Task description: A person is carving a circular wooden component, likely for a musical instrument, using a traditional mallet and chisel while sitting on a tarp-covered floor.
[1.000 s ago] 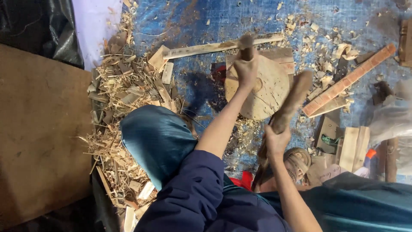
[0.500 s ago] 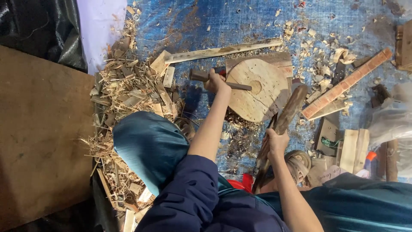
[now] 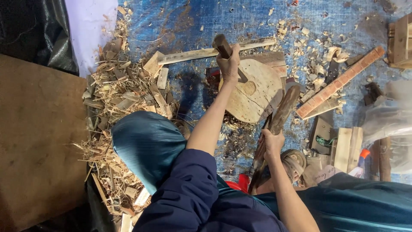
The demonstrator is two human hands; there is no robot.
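Note:
My left hand [image 3: 228, 64] is shut on the dark wooden handle of a striking tool [image 3: 222, 44], raised over a round wooden block [image 3: 257, 92] that lies on the blue tarp [image 3: 193, 21]. The tool's head is hidden behind my hand. My right hand [image 3: 271, 144] grips a long dark wooden stick [image 3: 283, 109]. The stick stands slanted, with its upper end leaning against the block's right edge. My knee in teal trousers [image 3: 146, 146] is bent at the left.
A heap of shavings and offcuts [image 3: 124, 94] lies left of the block. A long pale slat [image 3: 206, 53] lies behind it and a reddish batten [image 3: 339, 83] to the right. Small boards [image 3: 347, 148] and a sandal [image 3: 296, 163] sit at the right. A brown board [image 3: 38, 141] covers the left.
Half a second ago the tool lay down across the block. My left hand has since lifted it up again. The right hand still holds the stick against the block.

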